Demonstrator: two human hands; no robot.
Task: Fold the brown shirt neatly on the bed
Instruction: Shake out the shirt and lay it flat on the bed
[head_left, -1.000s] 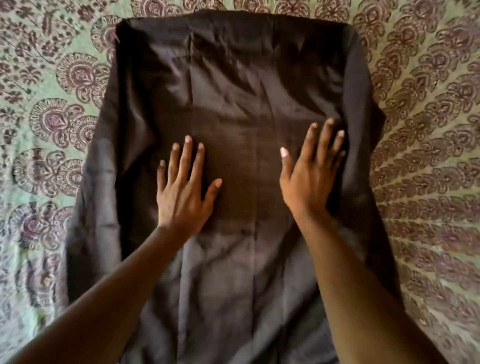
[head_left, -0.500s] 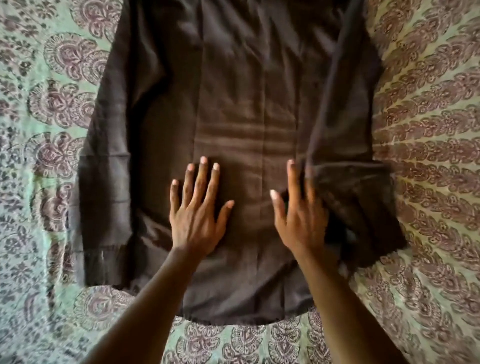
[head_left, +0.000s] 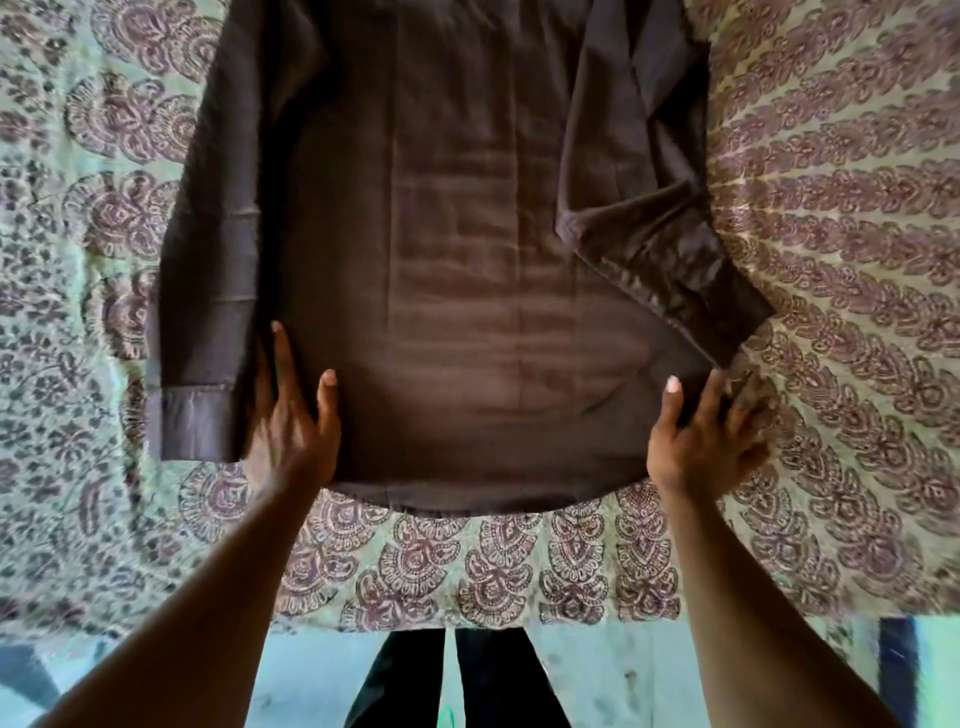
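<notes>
Brown shirt (head_left: 452, 291) spread flat on the bed (head_left: 857, 218), back panel up, hem nearest the person. Gripped at both lower corners: left hand (head_left: 291, 431) closed on the hem's left side, thumb (head_left: 328, 400) on top of the cloth, fingers (head_left: 283, 358) tucked into the gap between body and sleeve; right hand (head_left: 701, 447) pinching the hem's right corner, thumb (head_left: 672, 400) on top, remaining fingers blurred below the cloth. No brand, label or readable writing anywhere on the fabric. Just left of the left grip, left sleeve (head_left: 202, 332) folded down straight alongside the body, broad cuff squared off at the bottom. Just above the right grip, right sleeve (head_left: 644, 208) folded inward over the body, angled, cuff (head_left: 691, 296) jutting out past the side seam, close to the right hand's fingertips. Between the two grips, matte woven cloth with faint horizontal creases and two long vertical seams; curved hem below. Further out, bedsheet (head_left: 498, 577) pale green, printed all over with purplish-brown paisley and fan motifs, slightly rumpled. Beyond the bed's near edge, dark trouser legs (head_left: 467, 680) and a pale floor (head_left: 613, 675).
</notes>
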